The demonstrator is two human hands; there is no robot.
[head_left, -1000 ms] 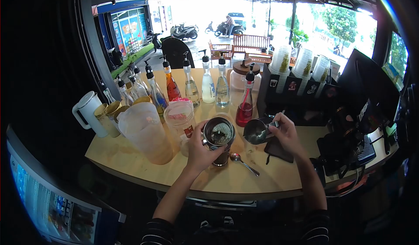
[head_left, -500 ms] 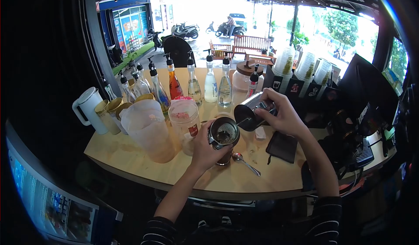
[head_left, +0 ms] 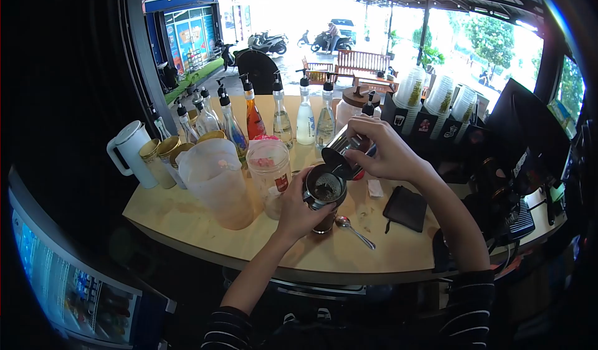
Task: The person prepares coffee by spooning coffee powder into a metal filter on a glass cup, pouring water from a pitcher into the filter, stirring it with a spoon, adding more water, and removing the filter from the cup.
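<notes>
My left hand (head_left: 299, 208) is wrapped round a dark metal-rimmed cup (head_left: 325, 187) with dark, foamy contents, which stands over a glass near the counter's front. Above its right rim, my right hand (head_left: 385, 147) grips a steel pitcher (head_left: 341, 151), tipped to the left with its mouth over the cup. A thin stream seems to run from the pitcher into the cup. Just right of the glass lies a metal spoon (head_left: 355, 231). A clear plastic jar (head_left: 269, 175) with pink contents near its top stands left of my left hand.
A large translucent pitcher (head_left: 218, 185) and a white jug (head_left: 134, 155) stand at left on the counter (head_left: 274, 250). Pump bottles (head_left: 305, 119) line the back. Stacked plastic cups (head_left: 409, 91) are at back right. A black pouch (head_left: 405, 210) lies at right. A person (head_left: 333, 35) is outside.
My right hand has raised the steel pitcher, moved it left and tipped it over the cup. My left hand still holds the cup. The view has shifted slightly.
</notes>
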